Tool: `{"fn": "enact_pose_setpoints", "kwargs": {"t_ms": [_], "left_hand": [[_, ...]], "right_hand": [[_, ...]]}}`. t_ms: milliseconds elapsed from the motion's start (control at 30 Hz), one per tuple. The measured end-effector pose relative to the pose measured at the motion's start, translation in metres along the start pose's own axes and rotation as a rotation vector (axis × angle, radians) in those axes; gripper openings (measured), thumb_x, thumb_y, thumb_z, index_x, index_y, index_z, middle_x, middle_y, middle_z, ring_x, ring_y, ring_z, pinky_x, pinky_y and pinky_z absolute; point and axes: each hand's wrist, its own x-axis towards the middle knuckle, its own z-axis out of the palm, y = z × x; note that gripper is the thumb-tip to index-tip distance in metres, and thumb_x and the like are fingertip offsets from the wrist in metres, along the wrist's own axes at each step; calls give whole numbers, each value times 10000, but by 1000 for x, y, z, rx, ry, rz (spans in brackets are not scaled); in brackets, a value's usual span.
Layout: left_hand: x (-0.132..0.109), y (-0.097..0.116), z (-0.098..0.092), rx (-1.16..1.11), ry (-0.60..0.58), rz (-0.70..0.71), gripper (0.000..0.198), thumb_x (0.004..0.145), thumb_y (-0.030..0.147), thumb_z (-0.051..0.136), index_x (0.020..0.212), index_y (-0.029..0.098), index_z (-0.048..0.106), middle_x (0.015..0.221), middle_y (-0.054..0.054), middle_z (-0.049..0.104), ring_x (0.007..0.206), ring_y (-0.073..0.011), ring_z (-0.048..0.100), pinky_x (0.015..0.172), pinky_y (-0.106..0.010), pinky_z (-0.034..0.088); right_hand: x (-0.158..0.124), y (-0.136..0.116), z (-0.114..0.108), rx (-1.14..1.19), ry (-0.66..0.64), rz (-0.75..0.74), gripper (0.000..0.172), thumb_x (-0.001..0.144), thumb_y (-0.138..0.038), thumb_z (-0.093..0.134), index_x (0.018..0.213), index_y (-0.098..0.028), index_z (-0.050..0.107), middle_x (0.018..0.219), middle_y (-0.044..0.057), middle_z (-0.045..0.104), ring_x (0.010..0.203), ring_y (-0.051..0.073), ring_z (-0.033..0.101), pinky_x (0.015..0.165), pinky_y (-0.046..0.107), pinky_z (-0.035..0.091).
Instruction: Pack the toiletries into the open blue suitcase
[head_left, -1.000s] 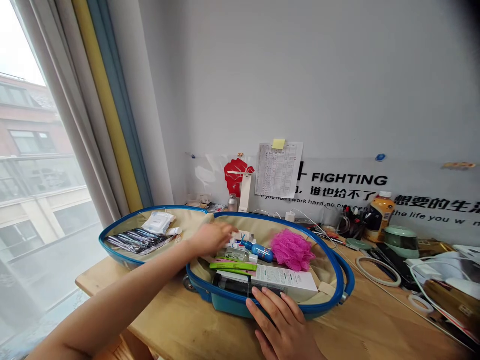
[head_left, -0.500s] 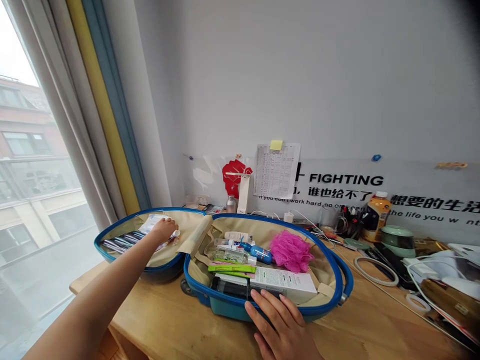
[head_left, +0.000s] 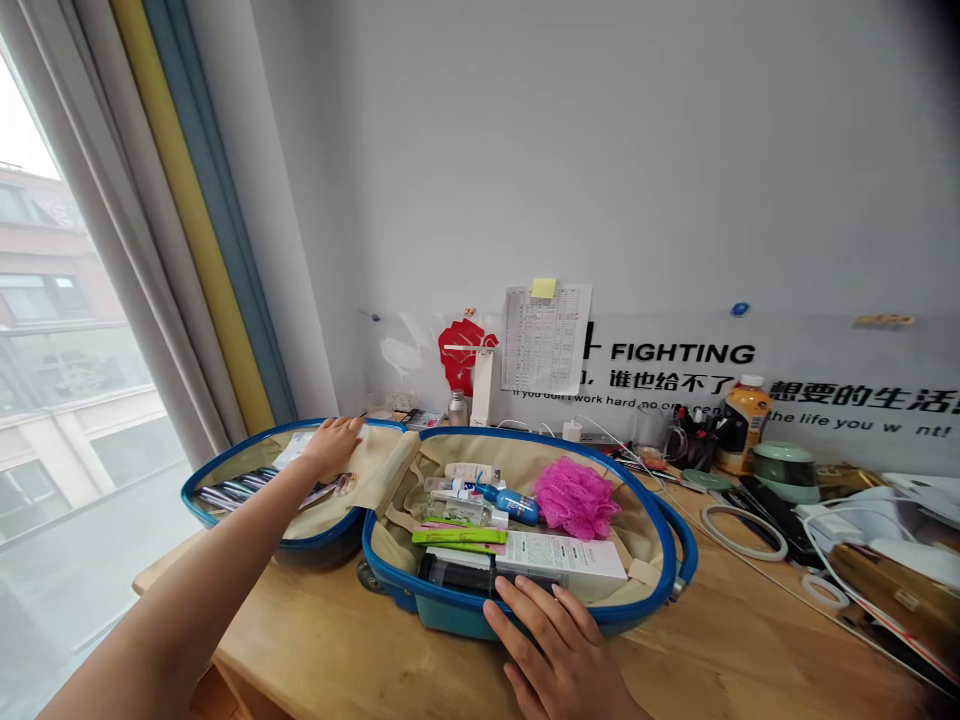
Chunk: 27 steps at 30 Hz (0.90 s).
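Note:
A small blue suitcase (head_left: pixel 679 560) lies open on the wooden desk, its two halves side by side. My left hand (head_left: pixel 336 447) is over the far side of the left half, fingers stretched toward the rim, nothing visible in them. Below it lie dark slim packets (head_left: pixel 240 488) and a white packet (head_left: pixel 292 450), partly hidden by my arm. My right hand (head_left: pixel 559 645) rests with spread fingers on the near rim of the right half. That half holds a pink bath puff (head_left: pixel 577 498), a blue bottle (head_left: pixel 517 505), a clear bottle (head_left: pixel 457 511), green sachets (head_left: pixel 459 538) and a white box (head_left: pixel 566 555).
Behind the case stand a white lamp (head_left: pixel 482 388) and a small metal bottle (head_left: pixel 457 408). To the right are an orange bottle (head_left: pixel 742 425), a green lidded jar (head_left: pixel 785 472), a white ring (head_left: pixel 744 532) and cables. A curtain (head_left: pixel 202 200) hangs by the window.
My left hand has moved up and to the right, from over the packets toward the far rim. My right hand stays on the near rim. The view has shifted slightly.

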Motion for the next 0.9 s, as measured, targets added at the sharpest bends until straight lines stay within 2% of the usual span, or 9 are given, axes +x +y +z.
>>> {"fn": "enact_pose_setpoints", "kwargs": {"t_ms": [133, 233, 333, 433, 667, 800, 900], "left_hand": [[21, 34, -43, -70, 141, 84, 384, 988, 288, 332, 1303, 128, 483, 1255, -177, 580, 1230, -285, 506, 1032, -425, 373], [30, 75, -62, -118, 135, 258, 369, 973, 336, 377, 1296, 188, 478, 1250, -130, 570, 1192, -258, 534, 1013, -369, 398], [32, 115, -62, -138, 48, 399, 345, 936, 328, 478, 1257, 206, 503, 1178, -118, 584, 1085, -251, 599, 908, -345, 469], [29, 140, -51, -146, -60, 478, 317, 908, 304, 553, 1205, 193, 543, 1124, -103, 608, 1005, -240, 627, 853, -368, 502], [23, 150, -26, -199, -229, 487, 372, 923, 373, 574, 1224, 155, 556, 1144, -88, 625, 965, -202, 632, 841, -421, 537], [22, 145, -33, -313, -210, 459, 432, 945, 396, 520, 1318, 177, 511, 1243, -110, 614, 1051, -220, 627, 906, -412, 512], [27, 120, -48, -399, -129, 366, 422, 1016, 362, 308, 1399, 238, 433, 1395, -76, 529, 1216, -195, 544, 1015, -330, 440]], "right_hand": [[1, 0, -1, 0, 9, 3, 410, 861, -337, 557, 1262, -267, 607, 1292, -2, 625, 1246, 141, 473, 1121, 303, 223], [3, 0, -1, 9, 17, 4, 378, 869, -330, 550, 1234, -265, 624, 1272, -9, 638, 1232, 133, 482, 1119, 293, 220], [5, 0, -2, 21, 23, 15, 380, 867, -327, 556, 1235, -262, 624, 1258, -15, 647, 1218, 126, 492, 1122, 289, 221], [4, 0, -3, 18, 26, 12, 386, 866, -334, 558, 1239, -257, 621, 1258, -11, 647, 1214, 125, 494, 1125, 290, 217], [4, 1, -2, -1, 22, -10, 401, 872, -332, 540, 1261, -264, 609, 1282, -4, 632, 1243, 135, 473, 1123, 295, 219], [4, 1, -2, 11, 47, -5, 383, 872, -325, 539, 1240, -263, 624, 1256, -8, 648, 1219, 129, 490, 1130, 293, 213], [3, 1, -1, 3, 40, -10, 393, 869, -330, 538, 1248, -269, 618, 1259, -8, 646, 1225, 135, 488, 1122, 292, 225]]}}
